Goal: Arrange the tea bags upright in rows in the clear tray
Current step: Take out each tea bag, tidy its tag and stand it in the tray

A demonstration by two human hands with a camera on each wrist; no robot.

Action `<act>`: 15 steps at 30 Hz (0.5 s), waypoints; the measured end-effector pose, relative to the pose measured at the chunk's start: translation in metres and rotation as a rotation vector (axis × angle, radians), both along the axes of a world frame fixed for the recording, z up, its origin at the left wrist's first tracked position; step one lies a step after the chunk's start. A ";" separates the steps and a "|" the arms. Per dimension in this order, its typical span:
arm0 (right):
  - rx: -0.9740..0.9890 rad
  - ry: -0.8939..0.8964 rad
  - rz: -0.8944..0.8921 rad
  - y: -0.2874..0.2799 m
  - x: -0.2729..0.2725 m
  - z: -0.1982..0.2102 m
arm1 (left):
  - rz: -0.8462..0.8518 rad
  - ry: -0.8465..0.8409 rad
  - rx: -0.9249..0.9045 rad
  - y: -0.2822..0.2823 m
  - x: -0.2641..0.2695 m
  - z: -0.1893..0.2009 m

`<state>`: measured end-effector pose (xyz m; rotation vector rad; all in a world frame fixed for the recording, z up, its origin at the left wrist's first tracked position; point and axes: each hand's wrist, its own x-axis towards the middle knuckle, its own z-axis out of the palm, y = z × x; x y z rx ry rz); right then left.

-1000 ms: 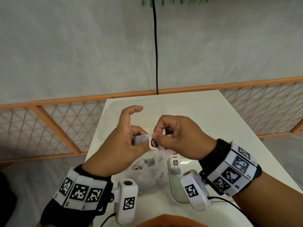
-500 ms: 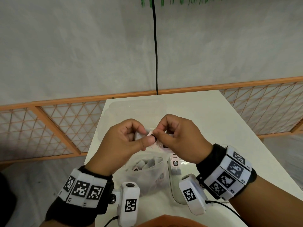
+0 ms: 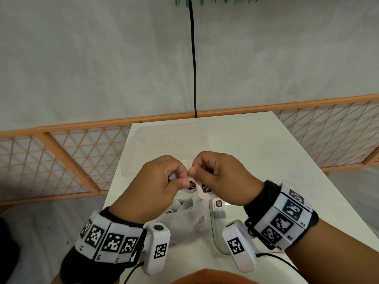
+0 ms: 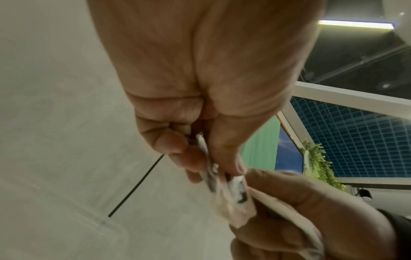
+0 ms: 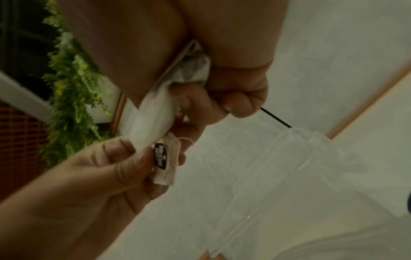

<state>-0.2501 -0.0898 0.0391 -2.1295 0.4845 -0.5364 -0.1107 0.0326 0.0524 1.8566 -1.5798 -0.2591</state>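
Head view shows both hands raised above the white desk [image 3: 256, 144], close together, working on the same small bundle of tea bags. The left hand [image 3: 155, 181] has its fingers curled and pinches one tea bag [image 3: 173, 176] between thumb and fingertips; its paper tag [image 3: 191, 185] with a black logo hangs just below the thumb. The right hand [image 3: 221, 177] is also curled and pinches a second tea bag, whose tag [image 3: 206, 188] sticks out under its fingers. In the right wrist view the white bag [image 5: 153, 119] goes from one hand to the other, and a thin string [image 5: 185, 139] runs from the tag [image 5: 164, 161]. I judge that the two bags are tangled by their strings, and the hands are held so near to pull them apart gently without tearing.

Below the hands stands a soft plastic pouch [image 3: 184, 224] with more tea bags [image 3: 184, 203] inside, so the supply is near. Just to its right is a clear tray [image 3: 215, 238], and one tea bag [image 3: 219, 208] stands upright against its near-left wall. How many more are inside I cannot tell, because the right wrist covers it. Another clear container [image 3: 164, 138] lies farther on the desk, and which one is the tray of the task I cannot say with certainty.

The arranging seems to be at an early stage. The next move probably needs one bag to be free before it goes down upright.
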 end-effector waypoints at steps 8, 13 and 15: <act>0.098 0.019 -0.036 -0.005 -0.003 0.005 | 0.026 0.482 -0.016 0.001 0.007 -0.006; 0.142 -0.033 -0.022 -0.005 -0.001 0.003 | -0.018 0.782 -0.031 0.000 0.003 -0.006; 0.152 -0.044 -0.016 -0.005 0.000 0.002 | 0.020 0.780 -0.064 0.000 0.004 -0.006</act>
